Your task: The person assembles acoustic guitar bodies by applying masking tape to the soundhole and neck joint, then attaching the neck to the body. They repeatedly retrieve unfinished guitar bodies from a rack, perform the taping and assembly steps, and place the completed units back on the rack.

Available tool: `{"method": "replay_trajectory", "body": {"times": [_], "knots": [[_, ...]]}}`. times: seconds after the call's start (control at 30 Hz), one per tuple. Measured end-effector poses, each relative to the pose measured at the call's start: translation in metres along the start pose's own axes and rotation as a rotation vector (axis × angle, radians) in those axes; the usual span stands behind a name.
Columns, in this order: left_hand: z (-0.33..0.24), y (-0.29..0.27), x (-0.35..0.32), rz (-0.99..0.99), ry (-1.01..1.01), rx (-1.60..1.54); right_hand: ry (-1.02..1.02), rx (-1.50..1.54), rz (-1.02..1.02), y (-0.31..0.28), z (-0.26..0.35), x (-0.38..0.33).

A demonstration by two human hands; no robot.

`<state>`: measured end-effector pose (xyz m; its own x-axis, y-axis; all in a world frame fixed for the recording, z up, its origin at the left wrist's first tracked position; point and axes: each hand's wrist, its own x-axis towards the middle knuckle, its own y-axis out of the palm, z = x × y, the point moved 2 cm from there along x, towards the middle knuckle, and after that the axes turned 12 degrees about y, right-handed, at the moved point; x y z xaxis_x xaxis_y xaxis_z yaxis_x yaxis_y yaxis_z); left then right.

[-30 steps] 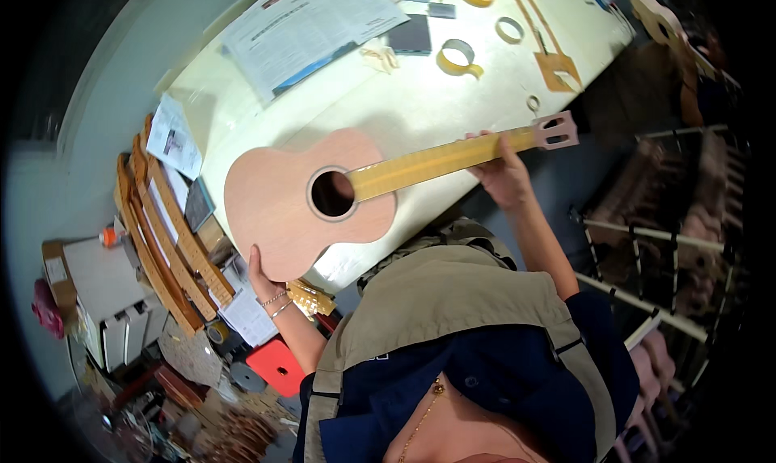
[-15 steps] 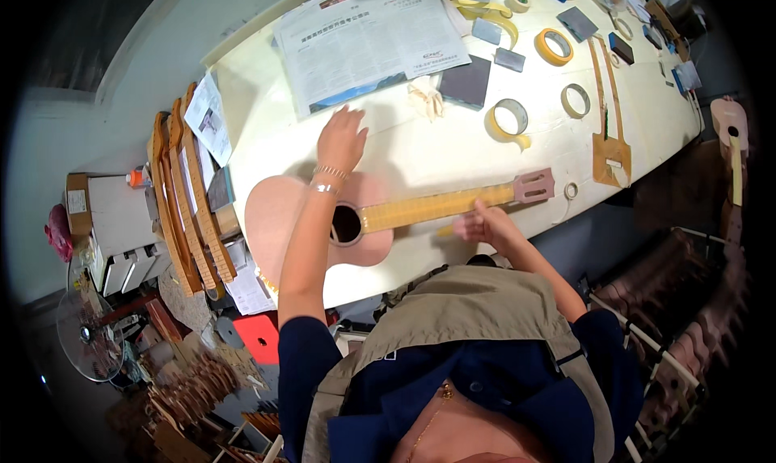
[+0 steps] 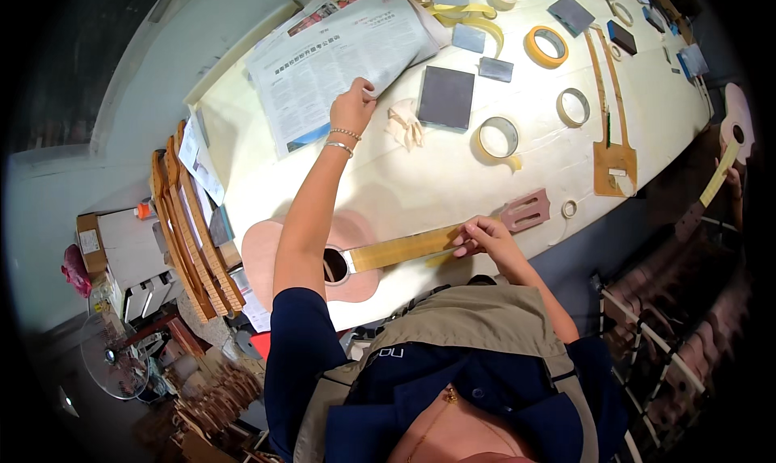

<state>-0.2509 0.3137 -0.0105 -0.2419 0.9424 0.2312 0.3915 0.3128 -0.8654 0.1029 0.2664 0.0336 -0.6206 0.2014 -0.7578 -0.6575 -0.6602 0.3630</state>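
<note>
Head view: left hand (image 3: 353, 107), fingers curled, grips the newspaper (image 3: 339, 54) edge at the table (image 3: 420, 188) far side. Right hand (image 3: 478, 236) pinches the ukulele (image 3: 380, 253) neck, long axis left-right along the near edge.

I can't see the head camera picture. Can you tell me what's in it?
A person leans over a pale workbench, right hand on the neck of an unfinished small guitar lying flat. The left hand reaches across to the edge of a newspaper. Rolls of tape, dark square blocks and a crumpled cloth lie beyond.
</note>
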Motion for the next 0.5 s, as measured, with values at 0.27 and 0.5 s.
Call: {"method": "replay_trajectory", "body": {"times": [0.27, 0.5], "knots": [[0.011, -0.01, 0.003, -0.062, -0.167, -0.195, -0.013, 0.051, -0.028, -0.003, -0.004, 0.01], [0.049, 0.03, 0.004, -0.122, -0.244, -0.729, -0.022, 0.018, -0.058, -0.002, -0.005, 0.011]]}}
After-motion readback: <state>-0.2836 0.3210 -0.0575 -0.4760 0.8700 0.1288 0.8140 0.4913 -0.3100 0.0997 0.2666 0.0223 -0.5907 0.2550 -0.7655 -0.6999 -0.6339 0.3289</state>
